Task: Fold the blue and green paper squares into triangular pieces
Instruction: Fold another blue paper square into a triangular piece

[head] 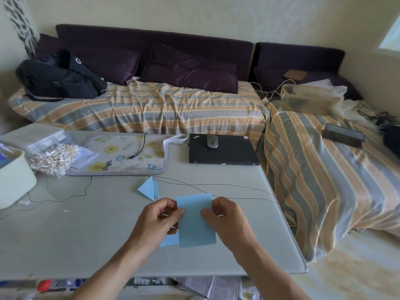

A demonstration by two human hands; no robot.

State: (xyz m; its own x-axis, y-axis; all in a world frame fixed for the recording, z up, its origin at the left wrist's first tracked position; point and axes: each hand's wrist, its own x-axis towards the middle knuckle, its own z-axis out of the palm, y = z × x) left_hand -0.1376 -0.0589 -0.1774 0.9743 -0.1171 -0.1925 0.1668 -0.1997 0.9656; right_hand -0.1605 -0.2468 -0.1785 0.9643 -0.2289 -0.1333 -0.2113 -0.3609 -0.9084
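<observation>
Blue paper (195, 224) sits pinched between left hand (159, 219) and right hand (225, 217).

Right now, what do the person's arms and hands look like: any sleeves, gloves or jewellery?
Both forearms are bare as far as the frame shows: no sleeves, gloves or watch in view. The left hand shows no jewellery. The right hand has a small pale glint on one finger, possibly a ring; too small to confirm.

- We see bare counter (82, 234) left of the hands.
- Ahead, a folded blue triangle (148, 189) and thin black cable (216, 185) cross our path.
- A closed laptop (223, 151) blocks the far right corner.
</observation>
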